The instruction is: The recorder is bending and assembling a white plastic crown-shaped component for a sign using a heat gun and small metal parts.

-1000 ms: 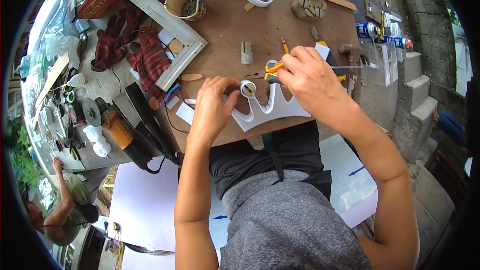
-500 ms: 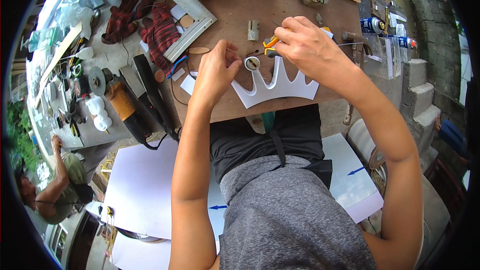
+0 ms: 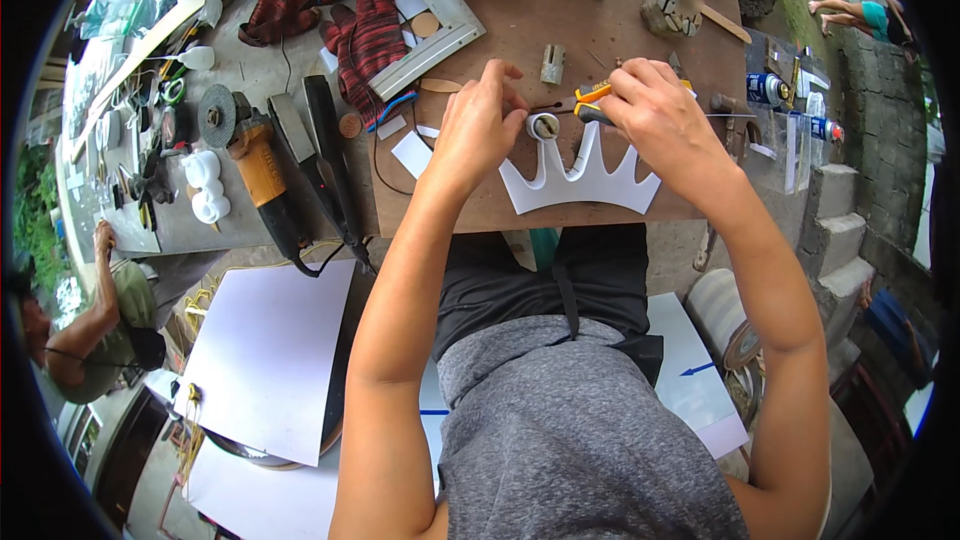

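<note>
A white crown-shaped piece (image 3: 588,187) with pointed prongs lies near the table's front edge. On its leftmost prong tip sits a white ring (image 3: 542,127) with a small metal-coloured object inside. My left hand (image 3: 480,125) hovers just left of the ring, thumb and fingers apart, holding nothing that I can see. Above the right prongs my right hand (image 3: 655,110) grips a tool with yellow-and-black handles, which look like pliers (image 3: 592,93); the fingers hide part of it. A thin dark rod (image 3: 545,107) lies between the ring and the tool.
A slotted metal cylinder (image 3: 552,64) stands beyond the ring. Left are a metal square (image 3: 440,35), red-black gloves (image 3: 375,45) and an angle grinder (image 3: 255,160). A hammer (image 3: 730,103) and spray cans (image 3: 768,89) lie right. Another person (image 3: 85,315) is at the far left.
The view has shifted, so the table contents appear farther right. My right hand has lowered slightly nearer the crown-shaped piece, still gripping the tool. My left hand stays beside the ring.
</note>
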`<state>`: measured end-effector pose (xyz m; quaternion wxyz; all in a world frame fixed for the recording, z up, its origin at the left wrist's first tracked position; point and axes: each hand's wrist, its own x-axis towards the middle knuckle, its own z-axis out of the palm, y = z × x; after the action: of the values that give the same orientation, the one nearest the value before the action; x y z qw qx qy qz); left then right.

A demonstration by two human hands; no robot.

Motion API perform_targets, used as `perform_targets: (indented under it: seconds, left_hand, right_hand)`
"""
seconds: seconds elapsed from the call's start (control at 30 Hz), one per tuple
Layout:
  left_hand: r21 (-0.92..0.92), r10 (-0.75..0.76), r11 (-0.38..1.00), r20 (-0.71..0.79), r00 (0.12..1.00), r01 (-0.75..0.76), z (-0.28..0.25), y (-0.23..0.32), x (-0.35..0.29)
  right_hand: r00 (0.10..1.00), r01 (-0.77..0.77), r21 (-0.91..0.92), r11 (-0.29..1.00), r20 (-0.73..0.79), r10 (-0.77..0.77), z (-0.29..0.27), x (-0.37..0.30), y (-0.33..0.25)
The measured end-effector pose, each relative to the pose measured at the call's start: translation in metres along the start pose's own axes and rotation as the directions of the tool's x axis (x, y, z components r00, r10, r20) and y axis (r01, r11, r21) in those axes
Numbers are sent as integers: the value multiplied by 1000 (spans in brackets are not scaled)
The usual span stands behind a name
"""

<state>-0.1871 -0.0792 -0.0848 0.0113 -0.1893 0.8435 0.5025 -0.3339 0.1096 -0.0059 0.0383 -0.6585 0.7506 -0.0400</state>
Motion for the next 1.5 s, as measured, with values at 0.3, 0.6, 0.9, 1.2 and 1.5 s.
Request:
perform_targets:
  seconds: [0.3,0.6,0.9,1.2,1.5]
  left_hand:
    - [24,65,997,92,994,-67,-5,-4,9]
    - [-23,48,999,120,992,-45,-8,-6,11]
    - [19,30,999,153,988,-33,-12,-2,11]
    - [-129,-49,990,14,999,50,-14,0,7]
    - [53,1,999,169,986,-10,-15,12,10]
  right_hand:
    - [998,-64,43,997,-3,64,-3,-2,-5]
    - [976,-218,118,969,20,217,-12,-3,-9]
    - [900,-429,253,867,31,435,13,-29,-25]
    - [853,-476,238,847,-108,510,22,-39,-46]
    - [702,-593,434,678,-134,700,-10,-32,-51]
